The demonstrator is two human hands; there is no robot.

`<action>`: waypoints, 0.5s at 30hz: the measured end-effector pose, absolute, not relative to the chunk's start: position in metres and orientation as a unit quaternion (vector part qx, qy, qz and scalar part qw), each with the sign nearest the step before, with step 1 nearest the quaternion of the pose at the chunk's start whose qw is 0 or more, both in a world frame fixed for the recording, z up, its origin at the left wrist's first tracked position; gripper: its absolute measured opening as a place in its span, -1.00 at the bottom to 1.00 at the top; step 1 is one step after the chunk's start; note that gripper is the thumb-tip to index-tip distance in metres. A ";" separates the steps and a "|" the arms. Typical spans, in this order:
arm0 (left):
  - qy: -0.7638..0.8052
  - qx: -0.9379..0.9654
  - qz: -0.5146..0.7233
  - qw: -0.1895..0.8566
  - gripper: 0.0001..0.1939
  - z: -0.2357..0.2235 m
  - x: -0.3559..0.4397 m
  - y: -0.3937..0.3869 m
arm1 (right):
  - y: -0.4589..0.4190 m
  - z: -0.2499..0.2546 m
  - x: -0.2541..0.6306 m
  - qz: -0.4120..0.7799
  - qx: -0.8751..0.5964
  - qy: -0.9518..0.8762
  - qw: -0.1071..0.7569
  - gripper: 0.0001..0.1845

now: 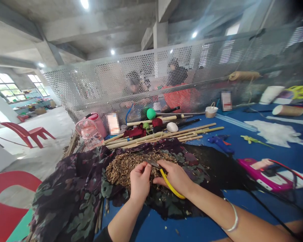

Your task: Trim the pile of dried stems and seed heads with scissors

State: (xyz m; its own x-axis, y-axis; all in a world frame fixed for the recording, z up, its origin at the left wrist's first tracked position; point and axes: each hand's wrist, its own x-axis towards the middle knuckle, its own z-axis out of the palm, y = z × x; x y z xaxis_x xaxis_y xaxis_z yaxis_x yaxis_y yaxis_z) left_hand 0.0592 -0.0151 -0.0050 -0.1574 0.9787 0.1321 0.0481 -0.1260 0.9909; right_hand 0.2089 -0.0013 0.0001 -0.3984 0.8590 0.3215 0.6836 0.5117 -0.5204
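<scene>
My right hand [176, 175] is closed around yellow-handled scissors [169, 185], whose dark blades point left toward my other hand. Thumb and fingers pinched together, my left hand [140, 178] is beside the blade tips; what it grips is too small to make out. Both hands are over a heap of dried brown plant bits [121, 169]. Under the heap spreads a dark floral cloth [75, 188], draped over the table's left side.
Bamboo sticks [146, 139] lie behind the cloth, with a green ball [151, 114] and a white ball [172, 127]. A blue glue gun [221, 144] and a magenta device [266, 176] with cables are at right. Two people sit beyond the perforated metal screen [98, 80].
</scene>
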 end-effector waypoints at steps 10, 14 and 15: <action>0.532 0.505 0.562 0.383 -0.76 0.002 0.058 -0.014 | -0.002 0.003 0.212 0.103 -0.465 -0.834 0.279 -0.41; 0.536 0.502 0.563 0.379 -0.75 0.001 0.057 -0.014 | -0.002 0.004 0.213 0.100 -0.458 -0.839 0.275 -0.36; 0.538 0.500 0.563 0.378 -0.74 0.000 0.057 -0.014 | -0.002 0.005 0.213 0.101 -0.458 -0.839 0.275 -0.36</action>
